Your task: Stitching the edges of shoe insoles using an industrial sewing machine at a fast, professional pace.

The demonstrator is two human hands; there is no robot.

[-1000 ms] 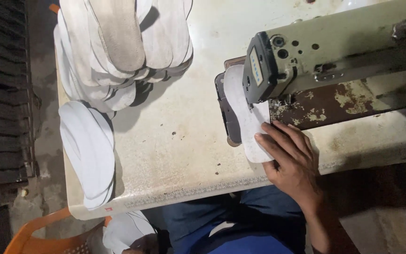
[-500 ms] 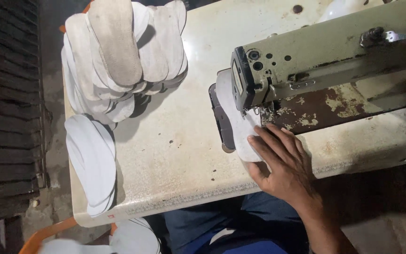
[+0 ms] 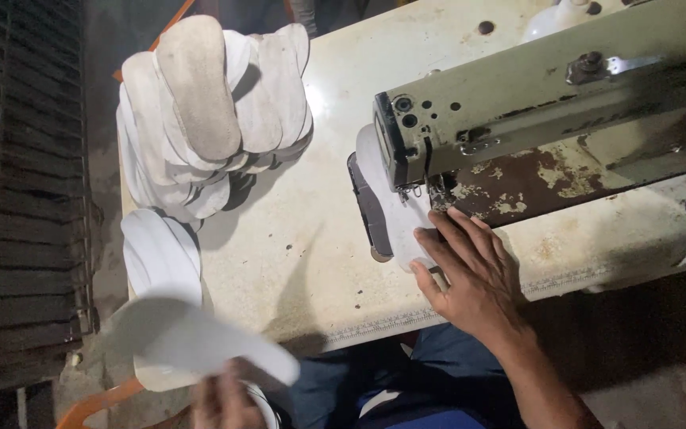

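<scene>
The left hand (image 3: 224, 401), absent from the frame a moment ago, now comes up at the lower left gripping a white insole (image 3: 200, 342), blurred. The right hand (image 3: 470, 274) stays flat and open on another white piece (image 3: 395, 210) under the sewing machine (image 3: 533, 103) at mid-desk (image 3: 303, 262). An insole stack (image 3: 216, 119) sits upper left.

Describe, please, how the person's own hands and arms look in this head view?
Both are bare. The right hand wears no glove, ring or watch that shows, and its forearm is uncovered, with no sleeve in view down to the bottom edge. The left hand is blurred and cut off by the frame's bottom edge; only bare fingers show, with no glove, and its wrist and arm are out of view.
</scene>
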